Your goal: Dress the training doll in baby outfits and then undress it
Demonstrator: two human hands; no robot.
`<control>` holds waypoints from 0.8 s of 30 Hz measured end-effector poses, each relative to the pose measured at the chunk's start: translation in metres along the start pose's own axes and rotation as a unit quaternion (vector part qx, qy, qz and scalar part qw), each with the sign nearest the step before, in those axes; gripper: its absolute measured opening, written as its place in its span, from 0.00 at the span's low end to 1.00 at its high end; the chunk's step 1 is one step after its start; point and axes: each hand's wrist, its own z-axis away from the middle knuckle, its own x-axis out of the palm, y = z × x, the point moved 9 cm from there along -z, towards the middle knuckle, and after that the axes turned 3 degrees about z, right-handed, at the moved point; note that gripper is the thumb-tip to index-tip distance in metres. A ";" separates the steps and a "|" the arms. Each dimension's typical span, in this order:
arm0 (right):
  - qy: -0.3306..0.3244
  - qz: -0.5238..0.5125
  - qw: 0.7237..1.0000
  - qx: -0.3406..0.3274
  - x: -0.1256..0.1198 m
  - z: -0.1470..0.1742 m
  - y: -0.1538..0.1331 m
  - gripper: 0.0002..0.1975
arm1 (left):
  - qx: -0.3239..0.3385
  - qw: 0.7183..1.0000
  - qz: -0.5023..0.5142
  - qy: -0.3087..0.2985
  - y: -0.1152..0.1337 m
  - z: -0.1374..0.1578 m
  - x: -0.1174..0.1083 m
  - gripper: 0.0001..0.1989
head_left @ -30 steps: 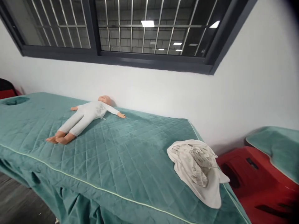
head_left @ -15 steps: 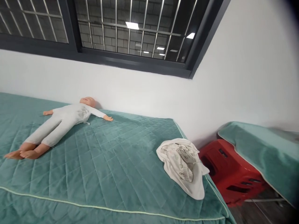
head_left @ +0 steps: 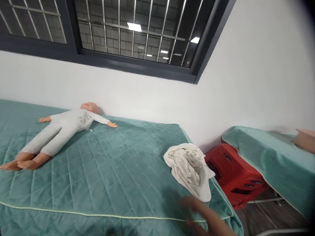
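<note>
My right hand (head_left: 206, 218) enters at the bottom edge, blurred by motion. Its fingers are apart, with nothing visible between them. Just beyond it, a crumpled white cloth garment (head_left: 189, 167) with a faint print lies near the right corner of the green quilted cover (head_left: 128, 170); a gap in the picture separates hand and cloth. At the bottom edge, a small dark blur may be the tip of my left hand (head_left: 111, 232); its fingers cannot be made out. A baby doll (head_left: 71, 121) in a white suit lies on its back at the left, arms spread, head by the wall.
A red plastic stool (head_left: 233, 177) stands beyond the right edge of the covered surface. Farther right is another green-covered surface (head_left: 265, 147) with a pinkish box-like object (head_left: 305, 140) on it. A dark-framed barred window (head_left: 137, 62) is set in the white wall behind.
My right hand has come into view from below, close to the cloth. The view has turned slightly right, bringing in the pinkish object. Doll and cloth lie as before.
</note>
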 end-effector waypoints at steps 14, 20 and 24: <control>0.153 0.483 0.860 -0.064 -0.034 -0.159 -0.008 0.19 | -0.079 0.968 0.234 -0.033 -0.079 -0.082 0.137 0.12; 0.047 0.316 0.916 -0.245 0.056 -0.142 -0.096 0.17 | -0.083 0.889 0.448 0.035 -0.080 -0.073 0.113 0.28; 0.008 0.237 0.935 -0.263 0.112 -0.135 -0.124 0.18 | -0.087 0.869 0.457 0.170 -0.091 -0.060 0.082 0.27</control>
